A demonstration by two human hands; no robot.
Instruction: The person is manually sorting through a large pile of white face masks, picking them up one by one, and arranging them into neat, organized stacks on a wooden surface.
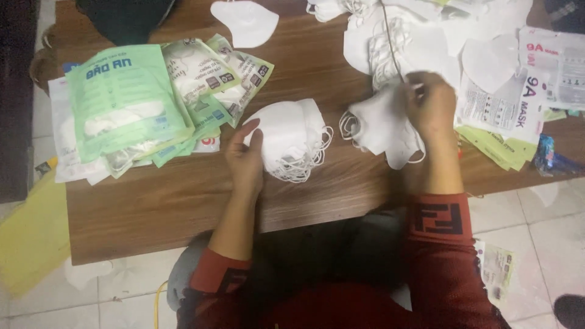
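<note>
A seated person in dark red sleeves works at a brown wood-grain table, the left hand curled round a neat stack of soft white folded face masks resting near the table's middle, thumb on the near face and fingers closed over the edge. The right hand is pinched shut on a single loose white mask just beside that stack, its thin elastic ear loops trailing onto the wood.

The masks look feather-light, limp and easily creased; the stack would likely slide apart unless pressed flat from both sides, and a single one seems best taken by its folded edge rather than by the stretchy loops, which tangle.

To the left lies a fanned heap of pale green and clear plastic mask packets, already filled. To the right sit flat white printed pouches over a few green ones. A loose heap of unpacked white masks crowds the far edge, close behind the right hand, where stray loops could snag. A yellow bag lies on the tiled floor.
</note>
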